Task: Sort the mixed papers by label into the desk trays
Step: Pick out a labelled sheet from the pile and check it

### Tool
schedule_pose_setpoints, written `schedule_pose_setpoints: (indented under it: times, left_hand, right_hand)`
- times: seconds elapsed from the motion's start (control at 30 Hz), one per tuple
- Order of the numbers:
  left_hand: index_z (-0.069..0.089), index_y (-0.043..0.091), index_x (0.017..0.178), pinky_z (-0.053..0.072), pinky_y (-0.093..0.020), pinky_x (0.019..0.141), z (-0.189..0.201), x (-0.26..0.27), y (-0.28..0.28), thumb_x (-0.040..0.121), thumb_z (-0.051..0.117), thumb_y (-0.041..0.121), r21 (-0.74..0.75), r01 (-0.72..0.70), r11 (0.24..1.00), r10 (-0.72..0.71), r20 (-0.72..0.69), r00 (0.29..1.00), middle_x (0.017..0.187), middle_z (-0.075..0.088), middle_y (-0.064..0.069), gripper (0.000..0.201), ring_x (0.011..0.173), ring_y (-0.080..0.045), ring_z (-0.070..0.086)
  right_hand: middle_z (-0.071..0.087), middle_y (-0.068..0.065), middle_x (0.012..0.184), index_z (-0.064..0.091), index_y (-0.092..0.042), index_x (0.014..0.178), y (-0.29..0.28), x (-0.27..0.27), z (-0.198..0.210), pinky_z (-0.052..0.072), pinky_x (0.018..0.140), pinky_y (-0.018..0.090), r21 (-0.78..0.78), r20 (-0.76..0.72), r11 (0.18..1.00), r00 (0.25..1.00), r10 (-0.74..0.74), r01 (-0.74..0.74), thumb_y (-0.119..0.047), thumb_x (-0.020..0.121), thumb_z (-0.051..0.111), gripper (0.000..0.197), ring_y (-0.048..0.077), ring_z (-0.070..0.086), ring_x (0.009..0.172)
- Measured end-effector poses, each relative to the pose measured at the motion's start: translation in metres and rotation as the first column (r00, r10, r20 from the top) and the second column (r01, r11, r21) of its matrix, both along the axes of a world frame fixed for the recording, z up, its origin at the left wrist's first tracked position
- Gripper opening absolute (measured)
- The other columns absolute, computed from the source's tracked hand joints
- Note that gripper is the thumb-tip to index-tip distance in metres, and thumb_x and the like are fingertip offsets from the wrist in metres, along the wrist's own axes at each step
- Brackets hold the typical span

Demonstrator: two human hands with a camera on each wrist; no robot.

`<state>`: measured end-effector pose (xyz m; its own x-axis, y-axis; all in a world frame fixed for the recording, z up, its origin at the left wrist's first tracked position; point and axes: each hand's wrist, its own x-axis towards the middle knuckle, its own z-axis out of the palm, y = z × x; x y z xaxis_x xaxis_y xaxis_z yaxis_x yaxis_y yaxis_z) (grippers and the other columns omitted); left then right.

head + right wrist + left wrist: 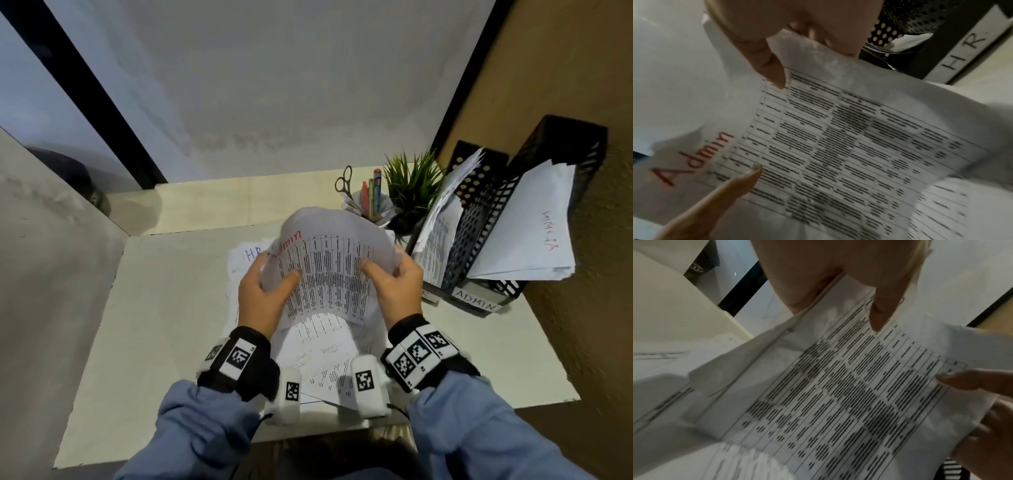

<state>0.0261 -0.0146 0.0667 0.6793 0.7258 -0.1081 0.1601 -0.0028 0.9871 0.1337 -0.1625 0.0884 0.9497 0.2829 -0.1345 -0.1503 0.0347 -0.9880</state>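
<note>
Filing the Admin sheet (329, 274), which is held bowed above the loose pile (318, 359) on the desk (164, 308) with its red label uppermost, is best done by keeping it pinched at both side edges, thumb over and fingers under, by the left hand (262, 298) and the right hand (397, 287). It should be carried rightward and slid edge-first into the ADMIN tray (479, 301), where white sheets are already leaned. The neighbouring HR tray (962, 53), also stocked with papers, is to be avoided.
</note>
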Motion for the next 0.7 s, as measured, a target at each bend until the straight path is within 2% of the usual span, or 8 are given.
schedule_pose_setpoints:
  times: [0.1,0.17,0.27,0.37,0.47,0.53,0.6,0.7]
  left_hand:
    - [0.057,0.035,0.087,0.053,-0.047,0.089,-0.005,0.002,-0.008,0.086,0.066,0.014,0.019,0.027,0.999,-0.025,-0.128,0.991,0.087,0.065,0.008,0.023,0.082,-0.007,0.062]
    - [0.056,0.035,0.080,0.054,-0.050,0.085,-0.006,0.003,-0.011,0.088,0.063,0.013,-0.001,0.009,1.000,-0.009,-0.154,0.988,0.078,0.065,0.008,0.024,0.074,-0.010,0.062]
    - [0.056,0.036,0.080,0.057,-0.028,0.068,0.002,0.003,-0.011,0.086,0.065,0.009,0.060,-0.060,0.996,0.062,-0.032,0.998,0.069,0.069,0.016,0.029,0.067,0.002,0.064]
    - [0.059,0.032,0.089,0.052,-0.010,0.064,0.002,0.003,-0.014,0.083,0.067,0.002,0.043,-0.064,0.997,0.061,0.067,0.996,0.085,0.069,0.013,0.032,0.077,0.004,0.066]
    - [0.062,0.016,0.100,0.055,-0.024,0.066,-0.012,0.006,-0.021,0.088,0.063,0.010,0.039,0.058,0.998,-0.051,-0.173,0.984,0.083,0.064,0.006,0.014,0.076,-0.012,0.063]
    - [0.062,0.010,0.092,0.057,-0.039,0.072,-0.018,0.012,-0.022,0.092,0.059,0.020,0.098,0.223,0.970,-0.182,-0.321,0.929,0.080,0.064,-0.008,0.010,0.073,-0.018,0.059]
    - [0.061,0.006,0.082,0.054,-0.032,0.062,-0.007,0.018,-0.023,0.094,0.055,0.024,0.129,0.357,0.925,-0.295,-0.345,0.891,0.072,0.062,-0.014,0.023,0.062,-0.017,0.056]
    - [0.053,0.001,0.070,0.034,-0.023,0.051,0.037,0.034,-0.034,0.095,0.052,0.023,0.233,0.494,0.838,-0.419,-0.307,0.855,0.059,0.046,-0.005,0.033,0.052,-0.015,0.042]
  right_hand:
    - [0.065,-0.001,0.077,0.061,-0.019,0.078,0.000,-0.008,-0.014,0.057,0.068,0.022,-0.138,-0.095,0.988,0.994,0.051,-0.064,0.005,0.082,0.063,0.024,-0.003,0.062,0.060]
    - [0.065,-0.001,0.076,0.062,-0.013,0.081,-0.003,-0.010,-0.022,0.056,0.063,0.021,-0.183,-0.125,0.981,0.991,0.049,-0.071,0.003,0.083,0.062,0.016,-0.002,0.063,0.060]
    - [0.065,0.000,0.072,0.064,-0.010,0.082,-0.006,-0.005,-0.017,0.054,0.061,0.016,-0.129,-0.078,0.992,0.997,-0.015,0.005,0.006,0.081,0.064,0.015,0.010,0.064,0.068]
    - [0.062,0.005,0.069,0.064,-0.003,0.082,-0.012,-0.002,-0.009,0.052,0.057,0.014,-0.081,-0.073,0.996,0.997,-0.039,0.033,0.012,0.079,0.063,0.015,0.012,0.063,0.064]
    - [0.059,0.006,0.078,0.057,-0.002,0.096,-0.016,-0.006,-0.011,0.052,0.054,0.016,-0.023,-0.244,0.999,0.970,0.023,-0.029,0.014,0.083,0.056,0.021,0.003,0.063,0.062]
    - [0.060,0.005,0.081,0.057,-0.006,0.094,-0.024,0.000,-0.014,0.056,0.065,0.023,-0.090,-0.267,0.995,0.963,0.020,-0.046,0.007,0.085,0.058,0.016,0.011,0.060,0.071]
    - [0.060,0.007,0.078,0.058,-0.005,0.087,-0.034,0.011,-0.012,0.057,0.065,0.025,-0.175,-0.216,0.983,0.976,0.012,-0.051,-0.001,0.087,0.059,0.004,0.021,0.059,0.071]
    - [0.065,0.003,0.076,0.062,-0.004,0.087,-0.062,0.036,0.005,0.055,0.058,0.018,-0.188,-0.053,0.982,0.998,-0.023,0.013,-0.014,0.086,0.063,0.010,0.007,0.063,0.062]
